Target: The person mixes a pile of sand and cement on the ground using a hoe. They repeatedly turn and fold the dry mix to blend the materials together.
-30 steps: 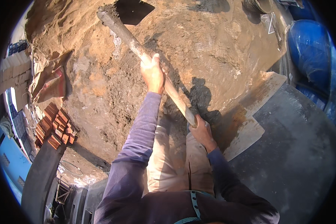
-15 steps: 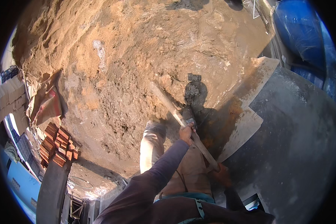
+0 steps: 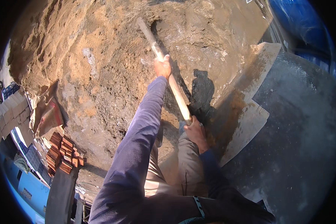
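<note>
My left hand (image 3: 162, 66) is closed around the middle of a long pale wooden handle (image 3: 178, 96). My right hand (image 3: 196, 130) grips its near end, close to my thigh. The handle slants away to the far left, and its muddy far end meets the wet mortar mix (image 3: 183, 41). The tool's head cannot be made out there, so I cannot tell its kind. A dark hollow lies beside that end. Sandy, lumpy material (image 3: 100, 56) spreads around and to the left. My left arm is stretched forward; my right arm is bent near my body.
Reddish bricks (image 3: 63, 151) are stacked at the left, near a torn paper sack (image 3: 48, 114) and pale blocks (image 3: 12, 108). A smooth grey floor (image 3: 295, 130) with a ragged pale edge (image 3: 246, 127) lies to the right. A blue plastic-wrapped object (image 3: 298, 18) stands at the far right.
Both hands have moved forward and left with the handle, the left reaching much farther. The handle's far end has gone from near my feet out to the wet mix.
</note>
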A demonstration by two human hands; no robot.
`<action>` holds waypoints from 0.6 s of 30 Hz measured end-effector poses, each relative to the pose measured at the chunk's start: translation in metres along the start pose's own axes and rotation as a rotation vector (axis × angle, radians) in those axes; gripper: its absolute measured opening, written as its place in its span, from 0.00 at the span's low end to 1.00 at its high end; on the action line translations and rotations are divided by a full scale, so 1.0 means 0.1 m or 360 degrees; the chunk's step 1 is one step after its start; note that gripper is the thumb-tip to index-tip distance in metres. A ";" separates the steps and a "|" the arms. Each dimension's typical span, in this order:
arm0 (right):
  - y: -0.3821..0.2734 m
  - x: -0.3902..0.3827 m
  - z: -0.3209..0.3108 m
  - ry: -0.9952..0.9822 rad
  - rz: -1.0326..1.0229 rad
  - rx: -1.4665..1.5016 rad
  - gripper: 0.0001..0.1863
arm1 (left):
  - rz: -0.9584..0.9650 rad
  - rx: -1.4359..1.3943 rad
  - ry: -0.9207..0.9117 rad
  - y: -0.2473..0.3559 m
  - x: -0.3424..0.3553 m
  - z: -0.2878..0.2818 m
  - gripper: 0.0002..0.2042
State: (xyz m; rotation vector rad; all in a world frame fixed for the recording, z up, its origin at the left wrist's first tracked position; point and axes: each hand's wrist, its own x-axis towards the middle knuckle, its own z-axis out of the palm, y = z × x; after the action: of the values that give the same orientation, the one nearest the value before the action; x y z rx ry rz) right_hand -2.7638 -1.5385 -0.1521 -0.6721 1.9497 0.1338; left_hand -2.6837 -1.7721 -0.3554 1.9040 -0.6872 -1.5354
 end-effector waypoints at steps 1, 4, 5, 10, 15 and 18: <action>0.10 -0.18 0.16 -0.0020 0.0009 -0.0085 0.23 | -0.0212 0.0057 -0.0005 -0.58 0.01 -0.19 0.20; 0.82 -1.03 0.08 0.0053 0.0297 -0.0278 0.23 | -0.0788 -0.0296 -0.0258 -1.46 -1.27 -0.10 0.13; 1.02 -1.30 0.03 0.0022 0.0329 -0.0141 0.24 | -0.0851 -0.0495 -0.0359 -1.57 -1.73 -0.18 0.10; 2.38 -2.47 0.09 0.0085 0.0039 0.0162 0.26 | -0.1283 -0.0389 -0.0247 -0.68 -3.04 -0.40 0.09; 2.18 -1.54 0.13 0.0164 -0.0047 0.0432 0.27 | -0.0925 -0.0443 -0.0371 0.57 -2.69 -0.24 0.10; 1.33 -0.39 -0.18 0.0481 -0.0395 0.0397 0.28 | -0.0197 -0.0497 -0.0428 1.30 -1.79 0.36 0.06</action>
State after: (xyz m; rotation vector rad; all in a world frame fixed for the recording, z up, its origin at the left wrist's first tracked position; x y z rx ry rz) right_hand -2.8328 -1.4186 -0.1358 -0.7942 2.1019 -0.3789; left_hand -2.7582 -1.7390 -0.1469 1.5491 -0.4144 -1.8772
